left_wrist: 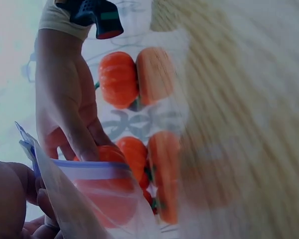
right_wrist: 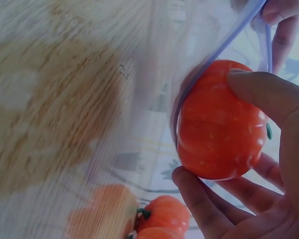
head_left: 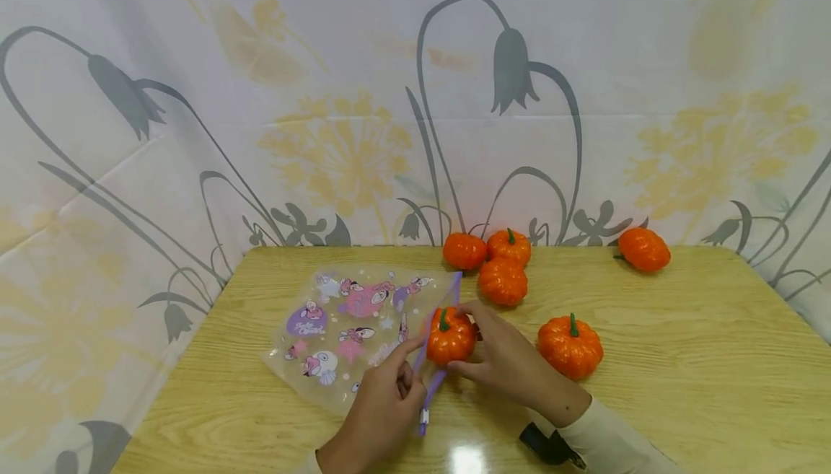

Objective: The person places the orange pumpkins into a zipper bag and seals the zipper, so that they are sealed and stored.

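Observation:
An orange toy pumpkin (head_left: 449, 338) with a green stem sits at the mouth of a clear zip bag (head_left: 353, 322) printed with pink and purple cartoons. My right hand (head_left: 513, 362) grips this pumpkin, thumb on one side and fingers on the other. In the right wrist view the pumpkin (right_wrist: 222, 122) is partly behind the bag's purple edge (right_wrist: 214, 57). My left hand (head_left: 388, 405) pinches the bag's near side by the opening. The left wrist view shows the pumpkin's lower part (left_wrist: 107, 199) through the clear plastic, below the purple zip strip (left_wrist: 94, 169).
Three pumpkins (head_left: 503, 281) cluster at the table's back, just beyond the bag. One more pumpkin (head_left: 570, 346) stands right of my right hand, and another (head_left: 644, 249) lies at the back right. A flower-patterned cloth (head_left: 363, 99) hangs behind the wooden table (head_left: 701, 387).

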### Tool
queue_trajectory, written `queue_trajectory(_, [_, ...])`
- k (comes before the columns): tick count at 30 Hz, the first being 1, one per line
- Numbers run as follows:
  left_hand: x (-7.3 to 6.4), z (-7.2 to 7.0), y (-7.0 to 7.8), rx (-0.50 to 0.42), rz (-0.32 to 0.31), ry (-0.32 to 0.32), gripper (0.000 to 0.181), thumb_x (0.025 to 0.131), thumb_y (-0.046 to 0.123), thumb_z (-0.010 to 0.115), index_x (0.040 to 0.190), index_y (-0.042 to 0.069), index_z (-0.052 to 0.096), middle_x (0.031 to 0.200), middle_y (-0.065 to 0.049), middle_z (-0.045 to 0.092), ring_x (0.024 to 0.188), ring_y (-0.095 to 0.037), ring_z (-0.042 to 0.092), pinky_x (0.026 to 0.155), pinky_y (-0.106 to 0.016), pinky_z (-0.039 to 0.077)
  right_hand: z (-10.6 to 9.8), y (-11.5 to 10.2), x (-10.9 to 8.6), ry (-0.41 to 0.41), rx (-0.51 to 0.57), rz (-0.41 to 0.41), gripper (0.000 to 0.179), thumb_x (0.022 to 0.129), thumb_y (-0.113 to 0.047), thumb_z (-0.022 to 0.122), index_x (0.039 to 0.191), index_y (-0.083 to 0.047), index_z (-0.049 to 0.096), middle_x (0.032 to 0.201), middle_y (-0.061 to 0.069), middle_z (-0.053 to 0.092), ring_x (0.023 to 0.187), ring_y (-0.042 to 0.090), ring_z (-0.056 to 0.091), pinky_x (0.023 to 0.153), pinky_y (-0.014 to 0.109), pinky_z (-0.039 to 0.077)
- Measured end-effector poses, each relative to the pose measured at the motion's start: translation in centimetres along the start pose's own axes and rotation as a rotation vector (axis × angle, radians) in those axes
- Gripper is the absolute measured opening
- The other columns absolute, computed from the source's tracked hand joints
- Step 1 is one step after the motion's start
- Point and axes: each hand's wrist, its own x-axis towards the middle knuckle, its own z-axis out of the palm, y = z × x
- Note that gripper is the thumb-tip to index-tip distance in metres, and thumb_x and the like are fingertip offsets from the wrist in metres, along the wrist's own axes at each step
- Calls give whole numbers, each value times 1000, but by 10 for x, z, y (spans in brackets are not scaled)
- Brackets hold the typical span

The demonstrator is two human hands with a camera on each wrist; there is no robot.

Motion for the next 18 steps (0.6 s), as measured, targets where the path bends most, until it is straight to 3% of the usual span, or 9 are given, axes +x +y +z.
queue_trajectory(8, [-2, 3, 2, -36, 12, 27, 51, 89, -4, 55, 140, 2, 53, 68, 4, 53, 55, 4, 44, 50, -17, 45, 1, 0, 0, -21, -37, -33, 70, 77, -23, 87, 134, -6, 50, 131, 9, 60, 119, 25, 62, 96, 41, 55])
queue_trajectory(14, [-2, 4, 3, -40, 11, 60, 53, 90, -5, 54, 142, 3, 51, 69, 5, 53, 55, 4, 44, 50, -17, 47, 2, 1, 1, -46, -35, -38, 66, 78, -24, 86, 133, -8, 53, 131, 8, 59, 116, 24, 62, 93, 39, 57])
queue_trajectory(18, [-3, 7, 2, -59, 32, 49, 51, 90, -5, 56, 141, 4, 53, 69, 4, 55, 56, 4, 45, 50, -16, 47, 3, 3, 0, -53, -47, -45, 65, 78, -25, 86, 133, -10, 54, 132, 7, 61, 115, 23, 63, 92, 40, 57])
